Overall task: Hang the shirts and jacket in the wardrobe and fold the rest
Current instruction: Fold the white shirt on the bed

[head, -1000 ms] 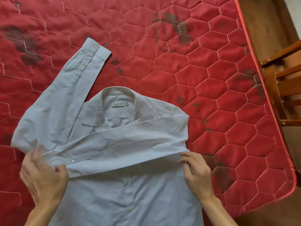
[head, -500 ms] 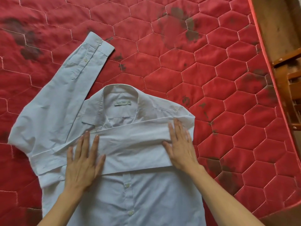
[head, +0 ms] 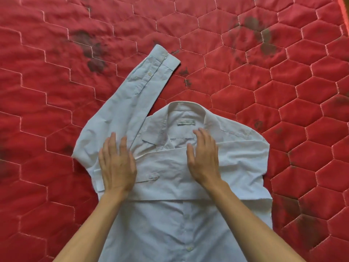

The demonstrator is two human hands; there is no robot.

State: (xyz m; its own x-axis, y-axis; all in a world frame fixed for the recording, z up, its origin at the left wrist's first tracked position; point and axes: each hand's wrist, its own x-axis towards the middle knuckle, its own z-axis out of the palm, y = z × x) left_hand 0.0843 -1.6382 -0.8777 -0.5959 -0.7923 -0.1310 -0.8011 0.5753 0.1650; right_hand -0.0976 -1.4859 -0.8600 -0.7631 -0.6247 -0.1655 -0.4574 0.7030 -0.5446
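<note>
The shirt [head: 188, 224] is judged light, thin and limp. It will crease and slide on itself, so it is best taken by its firmer parts, the collar [head: 186, 110] or the cuff [head: 166, 57], and smoothed with flat palms. It is spread front up on the mattress [head: 283, 91], under both hands. The left hand [head: 118, 165] is laid flat, fingers straight, on the shoulder; the loose sleeve [head: 136, 95] runs up and away beyond its fingertips. The right hand [head: 204, 161] is likewise laid flat on the folded sleeve [head: 170, 176] across the chest, and the collar begins at its fingertips.
</note>
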